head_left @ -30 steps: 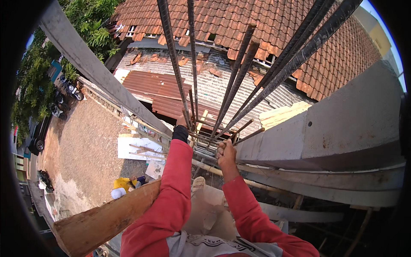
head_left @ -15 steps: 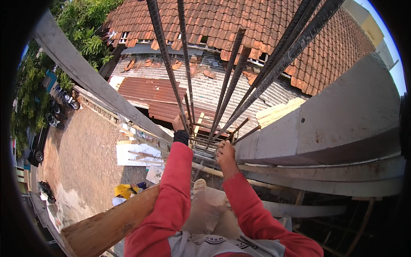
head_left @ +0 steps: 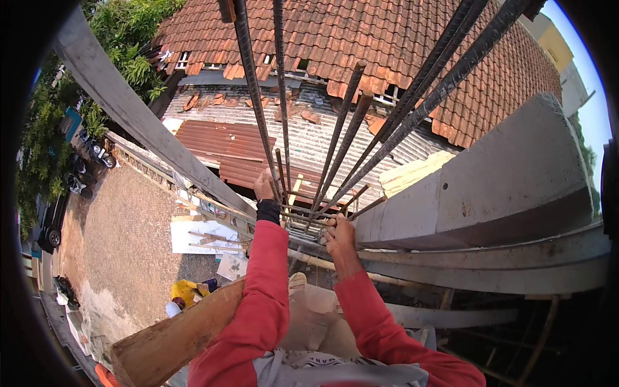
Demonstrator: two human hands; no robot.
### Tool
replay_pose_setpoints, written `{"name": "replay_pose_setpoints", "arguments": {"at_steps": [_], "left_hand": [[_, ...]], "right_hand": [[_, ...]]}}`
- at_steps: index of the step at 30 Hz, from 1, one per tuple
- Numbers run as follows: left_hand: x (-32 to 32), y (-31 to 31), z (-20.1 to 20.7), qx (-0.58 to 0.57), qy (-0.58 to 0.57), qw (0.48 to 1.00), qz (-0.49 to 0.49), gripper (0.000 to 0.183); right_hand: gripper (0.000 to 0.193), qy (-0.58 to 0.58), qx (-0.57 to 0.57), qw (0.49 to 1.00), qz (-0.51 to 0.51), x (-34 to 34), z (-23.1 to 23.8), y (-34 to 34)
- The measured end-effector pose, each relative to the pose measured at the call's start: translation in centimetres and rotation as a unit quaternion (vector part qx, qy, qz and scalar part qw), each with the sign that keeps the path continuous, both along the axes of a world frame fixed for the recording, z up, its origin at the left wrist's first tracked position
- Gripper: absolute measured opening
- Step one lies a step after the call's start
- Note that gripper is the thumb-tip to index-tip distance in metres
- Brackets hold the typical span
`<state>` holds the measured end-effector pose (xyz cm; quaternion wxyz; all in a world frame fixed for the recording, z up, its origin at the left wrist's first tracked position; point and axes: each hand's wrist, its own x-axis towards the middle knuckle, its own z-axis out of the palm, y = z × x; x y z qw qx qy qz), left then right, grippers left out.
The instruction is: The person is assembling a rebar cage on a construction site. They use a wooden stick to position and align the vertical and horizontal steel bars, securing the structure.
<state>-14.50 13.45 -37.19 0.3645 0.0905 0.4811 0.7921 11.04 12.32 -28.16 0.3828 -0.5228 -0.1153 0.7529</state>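
Note:
Tall ribbed steel rebars (head_left: pixel 257 97) rise in a cluster ahead of me, tied round low down by thin square stirrups (head_left: pixel 298 211). My left hand (head_left: pixel 263 185), with a black band at its wrist, is closed against the left rebar; its fingertips are partly hidden. On the right side of the cluster my right hand (head_left: pixel 340 235) has its fingers curled round the stirrup's near right corner. Shorter rebar ends (head_left: pixel 367 205) stick up just beyond that hand. Both forearms reach forward in red sleeves.
A grey block wall (head_left: pixel 503 174) stands right of the rebars. A wooden plank (head_left: pixel 180 332) lies by my left arm, and a long grey beam (head_left: pixel 142 109) slants past on the left. Far below, a person in yellow (head_left: pixel 187 292) is on the ground. Tiled roof (head_left: pixel 361 39) lies ahead.
The view has shifted slightly, so the rebars' tops and the wall sit lower. My right hand has turned a little at the stirrup; my left stays by the same rebar. The person below shows more.

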Motion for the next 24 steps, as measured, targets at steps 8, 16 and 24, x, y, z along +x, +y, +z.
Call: {"name": "replay_pose_setpoints", "arguments": {"at_steps": [8,16,24], "left_hand": [[-0.4,-1.1,3.0,0.095,-0.194,0.97,-0.116,0.064],[-0.1,-1.1,8.7,0.062,-0.105,0.986,-0.111,0.079],[1.4,0.1,19.1,0.087,0.008,0.996,-0.02,0.079]], "right_hand": [[0.02,-0.001,0.044,0.999,0.029,0.4,1.4,-0.3],[0.02,-0.005,0.008,1.0,0.004,-0.4,4.8,-0.8],[0.02,0.048,0.145,0.988,-0.009,0.4,15.2,-1.0]]}}
